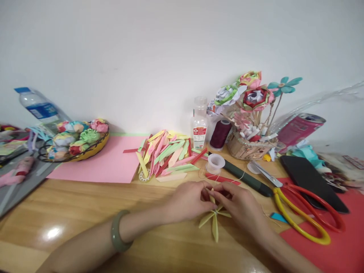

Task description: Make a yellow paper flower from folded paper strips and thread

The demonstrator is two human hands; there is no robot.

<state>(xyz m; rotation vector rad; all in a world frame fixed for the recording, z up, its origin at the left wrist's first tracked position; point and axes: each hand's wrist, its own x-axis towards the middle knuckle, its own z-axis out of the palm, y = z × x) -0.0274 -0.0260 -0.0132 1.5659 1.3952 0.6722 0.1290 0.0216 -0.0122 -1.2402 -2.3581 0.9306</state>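
My left hand (189, 201), with a green bangle on its wrist, pinches the upper part of a pale yellow folded-paper flower (215, 226). From the other side my right hand (239, 201) closes its fingertips on the same upper petal. The flower's lower petals spread out below my fingers, over the wooden table (85, 212). A thin thread (205, 185) runs by my fingertips, its end hidden between them. Just behind my hands stand a small clear plastic cup (216, 163) and red paper strips (222, 179).
Folded paper strips (167, 153) lie behind my hands, beside a clear bottle (199, 125) and a purple thread spool (220, 134). At right are scissors (301, 212), a black phone (313, 184) and a basket of paper flowers (250, 148). Pink paper (113, 161) lies at left.
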